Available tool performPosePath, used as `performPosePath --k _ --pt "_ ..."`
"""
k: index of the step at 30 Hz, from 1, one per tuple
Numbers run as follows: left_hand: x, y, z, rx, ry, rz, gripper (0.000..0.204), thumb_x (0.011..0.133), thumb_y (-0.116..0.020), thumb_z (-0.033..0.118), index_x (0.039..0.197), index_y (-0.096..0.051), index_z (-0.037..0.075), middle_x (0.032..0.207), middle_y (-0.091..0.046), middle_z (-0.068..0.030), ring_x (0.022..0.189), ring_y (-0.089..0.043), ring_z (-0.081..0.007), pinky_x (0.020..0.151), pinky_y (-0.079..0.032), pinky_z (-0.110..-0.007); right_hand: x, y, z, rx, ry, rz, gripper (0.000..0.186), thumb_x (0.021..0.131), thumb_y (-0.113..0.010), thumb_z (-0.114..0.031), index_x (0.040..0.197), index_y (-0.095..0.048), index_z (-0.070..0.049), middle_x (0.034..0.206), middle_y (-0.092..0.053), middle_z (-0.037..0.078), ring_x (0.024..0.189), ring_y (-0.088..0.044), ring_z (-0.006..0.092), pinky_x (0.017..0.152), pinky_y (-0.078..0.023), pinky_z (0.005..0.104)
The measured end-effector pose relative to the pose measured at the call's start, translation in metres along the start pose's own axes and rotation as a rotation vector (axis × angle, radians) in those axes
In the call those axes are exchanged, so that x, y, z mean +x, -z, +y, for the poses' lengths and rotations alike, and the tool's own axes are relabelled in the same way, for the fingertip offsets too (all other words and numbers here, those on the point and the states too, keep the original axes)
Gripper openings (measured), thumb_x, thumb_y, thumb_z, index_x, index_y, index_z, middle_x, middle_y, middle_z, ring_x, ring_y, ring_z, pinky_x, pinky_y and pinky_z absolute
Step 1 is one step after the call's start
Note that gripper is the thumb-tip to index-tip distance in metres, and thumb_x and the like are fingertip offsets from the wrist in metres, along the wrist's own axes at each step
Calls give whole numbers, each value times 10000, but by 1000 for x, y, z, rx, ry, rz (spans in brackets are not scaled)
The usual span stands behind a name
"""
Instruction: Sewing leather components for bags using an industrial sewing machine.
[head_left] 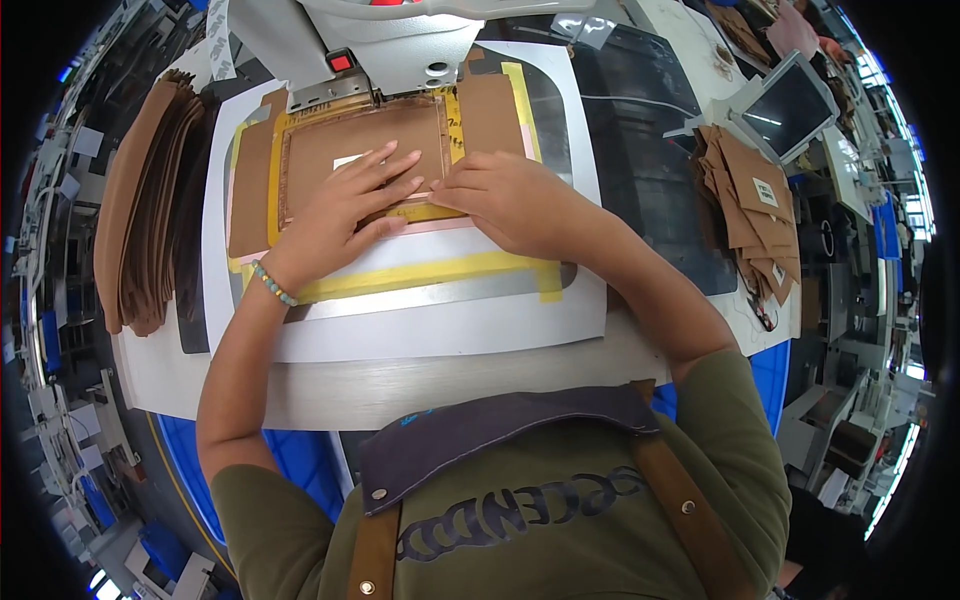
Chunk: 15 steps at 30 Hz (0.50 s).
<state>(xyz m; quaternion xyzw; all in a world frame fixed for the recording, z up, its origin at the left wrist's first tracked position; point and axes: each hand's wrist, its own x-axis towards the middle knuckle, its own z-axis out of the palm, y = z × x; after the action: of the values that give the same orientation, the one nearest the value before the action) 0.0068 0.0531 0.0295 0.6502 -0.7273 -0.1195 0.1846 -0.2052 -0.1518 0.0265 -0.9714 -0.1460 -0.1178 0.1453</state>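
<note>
My left hand (pixel 355 205) lies with its fingers spread on a brown fabric or leather-like panel (pixel 375 125) framed by a yellow-edged template (pixel 455 128). A small white label (pixel 343 163) on the panel shows partly from beneath these fingers. At the template's lower right corner, my right hand (pixel 515 205) has its fingers bent and drawn together, tips close to my left fingertips. Whatever sits between them is hidden. Above the panel's far edge stands the white head of a sewing machine (pixel 385 60) with a red button.
A thick stack of brown panels (pixel 150 210) stands at the left. Labelled brown pieces (pixel 745 195) are piled at the right beside a tilted screen (pixel 790 105). Yellow tape (pixel 430 272) crosses the white sheet (pixel 450 335) under the template. Blue bins (pixel 300 470) show below the table edge.
</note>
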Motion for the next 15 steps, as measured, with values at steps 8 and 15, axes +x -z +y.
performPosePath --k 8,15 --pt "1 1 -4 41 -32 -5 567 991 -718 265 1538 -621 154 1707 -459 -57 1614 -337 -346 1307 -292 -529 3 -3 -5 -8 -3 38 399 870 -707 -44 1265 -733 11 1229 -742 107 1169 -661 293 1037 -527 410" --pt "12 11 -9 34 -35 -45 567 966 -760 311 1509 -659 183 1695 -479 -54 1582 -377 -359 1275 -322 -531 3 -4 -3 -29 4 103 397 834 -725 -12 1229 -737 16 1211 -740 116 1142 -659 296 1007 -547 405"
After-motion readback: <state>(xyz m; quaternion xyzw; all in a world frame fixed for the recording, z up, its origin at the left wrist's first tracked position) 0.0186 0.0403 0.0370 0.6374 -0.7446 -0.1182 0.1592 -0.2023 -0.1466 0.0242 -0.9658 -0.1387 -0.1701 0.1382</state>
